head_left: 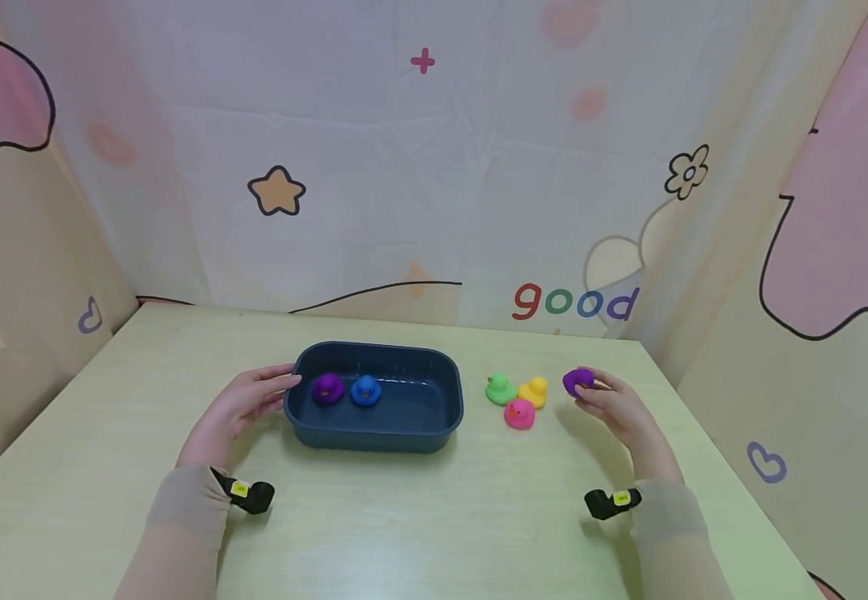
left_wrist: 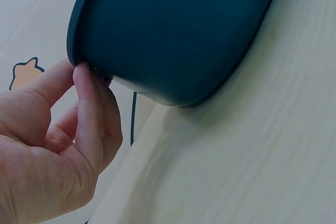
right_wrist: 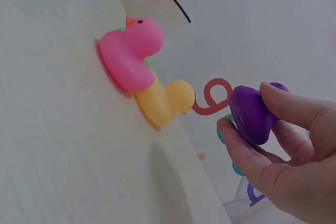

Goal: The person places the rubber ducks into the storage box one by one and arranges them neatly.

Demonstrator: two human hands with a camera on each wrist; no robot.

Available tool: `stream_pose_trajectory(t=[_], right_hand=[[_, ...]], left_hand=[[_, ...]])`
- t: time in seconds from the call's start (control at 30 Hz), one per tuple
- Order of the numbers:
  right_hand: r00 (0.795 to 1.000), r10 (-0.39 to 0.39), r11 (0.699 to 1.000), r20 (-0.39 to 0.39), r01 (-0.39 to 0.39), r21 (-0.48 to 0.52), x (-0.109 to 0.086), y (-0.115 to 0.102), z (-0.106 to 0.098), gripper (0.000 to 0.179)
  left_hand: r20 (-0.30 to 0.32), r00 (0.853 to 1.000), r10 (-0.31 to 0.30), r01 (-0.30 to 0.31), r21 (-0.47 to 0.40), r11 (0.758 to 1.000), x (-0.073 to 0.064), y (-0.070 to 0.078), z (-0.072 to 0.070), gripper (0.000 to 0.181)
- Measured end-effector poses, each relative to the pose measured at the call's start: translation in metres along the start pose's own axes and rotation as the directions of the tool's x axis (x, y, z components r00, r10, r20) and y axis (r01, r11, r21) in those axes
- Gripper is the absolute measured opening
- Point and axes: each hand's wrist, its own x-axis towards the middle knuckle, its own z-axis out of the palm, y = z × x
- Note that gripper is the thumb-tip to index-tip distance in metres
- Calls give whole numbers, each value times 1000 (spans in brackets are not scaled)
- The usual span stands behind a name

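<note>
- You have six toy ducks in view: two purple, one blue, one green, one yellow and one pink.
- Your right hand [head_left: 619, 408] pinches one of them, the held purple duck [right_wrist: 251, 118], between thumb and fingertips, clear of the table [head_left: 396, 525] and to the right of three others.
- Your left hand [head_left: 242, 402] pinches the rim of the one dark blue tub [head_left: 373, 441] at its left end, thumb and fingers meeting at the edge.
- Inside that tub you have two ducks, both in its left half: the second purple duck [head_left: 328, 389] nearest your left hand, and the blue duck [head_left: 365, 391] just beside it.
- Three ducks sit close together on the table, between the tub and your right hand: the green duck [head_left: 501, 390] on the left, the yellow duck [head_left: 534, 391] on the right, the pink duck [head_left: 519, 414] in front.
- You wear two black wrist cameras [head_left: 252, 496], one at each sleeve.
- Behind, the curtain [head_left: 373, 225] shows one orange star and the word "good" once.
</note>
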Motion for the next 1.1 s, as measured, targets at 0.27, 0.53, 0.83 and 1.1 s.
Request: stream_pose_trajectory(t=[0.27,0.53,0.83,1.1], right_hand=[[1000,-6,999,-10,6,38,2,-13,17,67],[1000,-15,1000,8,15,17,11,-17,40,63],[998,-41,999,38,42,-3,21,-29,72,59],[998,-21,999,61,18,41,32,-38,105,58]], left_hand=[[1,1000,-3,3,6,1000,2,0,-1,68],[0,1000,-8,8,4,1000,3,0,-1,67],[-5,1000,-9,9,9,1000,2,0,-1,68],[-4,1000,-8,8,-6,1000,1,-1,-1,67]])
